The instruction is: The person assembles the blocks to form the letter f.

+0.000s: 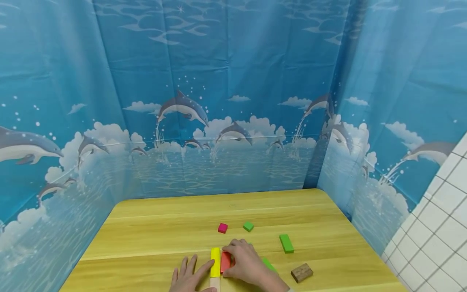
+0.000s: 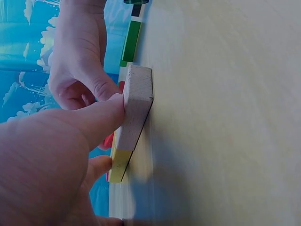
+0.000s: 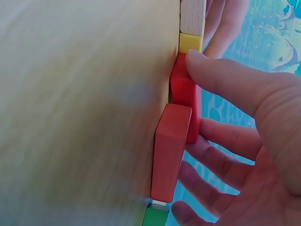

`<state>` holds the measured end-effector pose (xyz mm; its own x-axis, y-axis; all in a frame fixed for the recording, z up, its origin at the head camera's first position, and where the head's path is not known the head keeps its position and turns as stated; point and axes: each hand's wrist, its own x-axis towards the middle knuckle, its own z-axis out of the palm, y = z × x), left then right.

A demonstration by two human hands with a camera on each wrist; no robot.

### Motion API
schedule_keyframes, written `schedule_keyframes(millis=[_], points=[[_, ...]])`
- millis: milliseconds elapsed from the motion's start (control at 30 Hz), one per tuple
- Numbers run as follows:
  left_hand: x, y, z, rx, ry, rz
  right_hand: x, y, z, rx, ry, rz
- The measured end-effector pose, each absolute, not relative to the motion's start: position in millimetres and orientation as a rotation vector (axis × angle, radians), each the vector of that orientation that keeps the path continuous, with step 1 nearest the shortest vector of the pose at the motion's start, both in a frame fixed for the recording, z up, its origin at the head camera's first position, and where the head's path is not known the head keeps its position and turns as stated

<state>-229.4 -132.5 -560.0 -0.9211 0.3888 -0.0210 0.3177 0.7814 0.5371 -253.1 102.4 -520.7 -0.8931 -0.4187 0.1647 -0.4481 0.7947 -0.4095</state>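
Observation:
A yellow block [image 1: 215,261] and a plain wood block [image 1: 215,283] lie end to end on the table. My left hand [image 1: 189,278] spreads its fingers along their left side. Its index fingertip touches the yellow block, while its thumb presses the plain wood block [image 2: 134,106]. My right hand [image 1: 246,263] pinches a red block [image 1: 225,263] by its two ends, thumb at the near end and fingers at the far end. That red block stands close along the yellow one's right side. In the right wrist view its near face shows a dip.
Another red block [image 3: 170,153] stands just right of the pinched one. Green blocks [image 1: 286,243] [image 1: 269,265] and a brown wood block [image 1: 302,273] lie farther right. A magenta block [image 1: 222,228] and a small green block [image 1: 248,226] sit beyond the hands. Dolphin curtains [image 1: 233,162] border the table [image 1: 153,227].

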Motion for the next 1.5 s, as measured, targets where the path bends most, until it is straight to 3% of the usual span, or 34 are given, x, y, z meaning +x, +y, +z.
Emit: schedule_keyframes(millis=[667,1500], points=[[-228.3,-131.9,-562.6,0.567,2.839,0.829,-256.4,100.9,-520.8,0.772,-2.905,0.565],[-223.6,-131.1,-561.6,0.593,2.868,0.859,-286.8,93.3,-510.2,0.595,-2.85,0.936]])
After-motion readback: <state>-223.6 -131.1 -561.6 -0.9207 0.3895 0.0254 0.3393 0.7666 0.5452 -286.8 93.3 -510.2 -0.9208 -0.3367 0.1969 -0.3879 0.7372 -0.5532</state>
